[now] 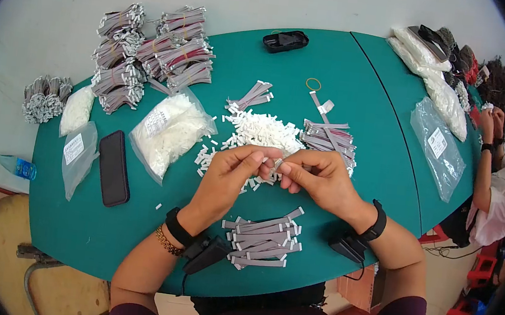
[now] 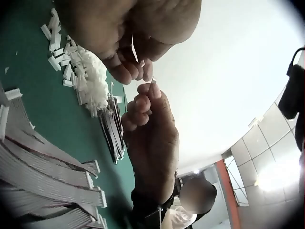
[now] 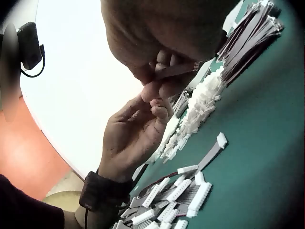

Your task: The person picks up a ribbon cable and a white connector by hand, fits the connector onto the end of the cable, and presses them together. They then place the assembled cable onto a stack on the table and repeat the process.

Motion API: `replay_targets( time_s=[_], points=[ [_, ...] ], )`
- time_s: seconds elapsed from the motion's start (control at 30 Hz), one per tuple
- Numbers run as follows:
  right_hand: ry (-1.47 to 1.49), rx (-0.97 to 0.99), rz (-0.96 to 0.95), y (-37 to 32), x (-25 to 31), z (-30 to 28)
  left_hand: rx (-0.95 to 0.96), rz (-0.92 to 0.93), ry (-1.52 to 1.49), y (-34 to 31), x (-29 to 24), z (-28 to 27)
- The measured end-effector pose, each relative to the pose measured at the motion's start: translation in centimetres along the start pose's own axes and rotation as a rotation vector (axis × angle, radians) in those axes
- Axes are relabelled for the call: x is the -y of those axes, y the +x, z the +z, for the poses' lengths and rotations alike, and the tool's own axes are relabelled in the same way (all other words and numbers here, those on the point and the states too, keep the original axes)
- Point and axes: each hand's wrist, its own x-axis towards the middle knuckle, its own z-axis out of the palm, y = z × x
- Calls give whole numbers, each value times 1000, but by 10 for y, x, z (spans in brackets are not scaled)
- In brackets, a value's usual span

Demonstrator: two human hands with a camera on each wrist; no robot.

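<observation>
Both hands meet above the front edge of a heap of small white connectors (image 1: pixel 264 130). In the head view the left hand (image 1: pixel 231 170) pinches a small white connector (image 1: pixel 265 159) between thumb and finger. Close beside it, the right hand (image 1: pixel 325 182) grips a short grey ribbon cable (image 1: pixel 277 164); the right wrist view shows this cable (image 3: pixel 177 70) across its fingers, with bare wire ends. Whether connector and cable touch cannot be told. Nearer the body lies a pile of grey cables with white ends (image 1: pixel 262 238).
Bundled cables (image 1: pixel 181 48) are stacked at the back left. A bag of white parts (image 1: pixel 169 129) and a phone (image 1: pixel 115 168) lie left. Loose cables (image 1: pixel 330 139) lie right of the heap, a black case (image 1: pixel 285 41) behind. Another person's arm (image 1: pixel 484 163) is at far right.
</observation>
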Motion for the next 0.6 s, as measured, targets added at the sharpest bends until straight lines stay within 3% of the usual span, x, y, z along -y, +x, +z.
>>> replay_targets(
  time_s=[0.2,0.6],
  points=[
    [9,16,23,1,2,-5,72,14,62,1,-4,-6],
    [11,46,54,0,7,-5,-1,-37,14,1,-4,-5]
  ],
)
